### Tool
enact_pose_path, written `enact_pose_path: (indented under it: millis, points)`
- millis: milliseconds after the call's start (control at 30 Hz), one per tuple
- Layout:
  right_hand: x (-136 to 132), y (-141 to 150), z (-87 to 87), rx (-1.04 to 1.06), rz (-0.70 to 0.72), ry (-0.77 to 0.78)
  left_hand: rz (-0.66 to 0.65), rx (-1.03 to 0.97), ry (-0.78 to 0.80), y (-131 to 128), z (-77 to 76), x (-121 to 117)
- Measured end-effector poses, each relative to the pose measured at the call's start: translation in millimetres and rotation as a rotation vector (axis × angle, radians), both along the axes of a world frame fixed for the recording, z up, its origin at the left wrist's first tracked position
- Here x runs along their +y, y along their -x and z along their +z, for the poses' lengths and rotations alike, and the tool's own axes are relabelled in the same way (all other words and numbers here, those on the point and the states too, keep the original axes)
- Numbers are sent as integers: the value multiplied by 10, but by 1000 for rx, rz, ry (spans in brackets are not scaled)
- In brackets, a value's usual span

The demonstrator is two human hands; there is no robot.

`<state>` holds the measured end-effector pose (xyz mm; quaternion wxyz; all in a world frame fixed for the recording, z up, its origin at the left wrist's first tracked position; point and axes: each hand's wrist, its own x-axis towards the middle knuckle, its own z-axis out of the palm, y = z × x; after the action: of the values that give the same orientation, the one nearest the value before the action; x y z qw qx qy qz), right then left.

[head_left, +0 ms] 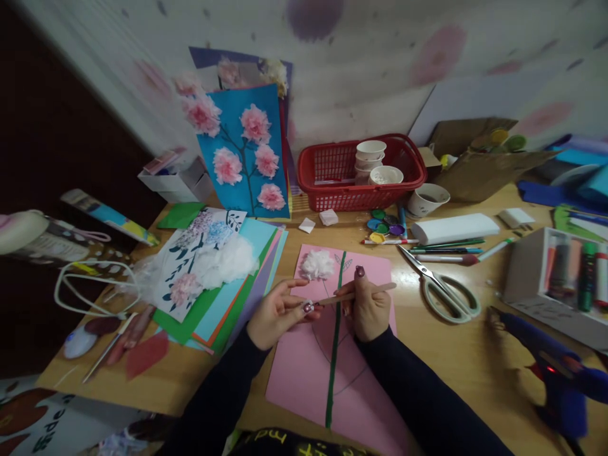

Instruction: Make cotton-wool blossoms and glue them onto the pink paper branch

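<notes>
Over a pink sheet of card (297, 373), my right hand (369, 310) grips a thin paintbrush (384, 288) with a wooden handle. The thumb and fingers of my left hand (280, 313) close around its other end, so the tip is mostly hidden. Glued or resting near the card's top left is a fluffy white flower (317, 264). A green painted stem (334, 361) runs down the card's middle, with pencilled curves and small drawn leaves beside it.
Scissors (449, 294) and a glue gun (551, 361) with a red light lie to the right. Behind are paint pots (377, 237), a red basket (327, 201) with paper cups and a blue flower card (237, 145). Coloured sheets and cotton wool (230, 259) lie left.
</notes>
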<state>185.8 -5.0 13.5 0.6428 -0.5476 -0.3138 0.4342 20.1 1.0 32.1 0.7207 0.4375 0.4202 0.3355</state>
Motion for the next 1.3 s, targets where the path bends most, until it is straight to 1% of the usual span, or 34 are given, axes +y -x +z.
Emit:
enact_pose_path:
  millis: [67,133,167,233,333,400,467,567,667,767,900,1000,1167,1300]
  points:
    - [-8,5,12,3,23,-4,4,51,-17,31,11,28]
    - [-11,14,29,34,10,-14,27,71,-37,95,45,67]
    - [-13,21,37,56,-4,-26,51,72,-50,141,69,90]
    - [-23,40,51,97,-17,-59,140,71,-93,252,126,130]
    - [-51,72,65,116,49,-76,260,96,-135,402,204,156]
    - [-58,73,70,110,80,-68,304,108,-143,444,231,148]
    - [-33,38,72,97,40,-80,317,121,-143,427,232,138]
    - [58,-85,55,7,-67,-139,291,137,-158,329,215,158]
    - [148,-222,-8,-182,-103,-154,229,185,-204,206,215,225]
    - [188,-292,-88,-342,-72,-111,172,291,-256,87,225,298]
    - [193,-300,-140,-440,36,-114,140,402,-307,-63,186,364]
    - [198,-301,-153,-428,80,-125,114,475,-367,-158,121,397]
    - [232,-307,-212,-311,78,-145,38,524,-456,-280,-25,470]
    - [263,-304,-248,-221,58,-125,47,564,-539,-367,-160,558]
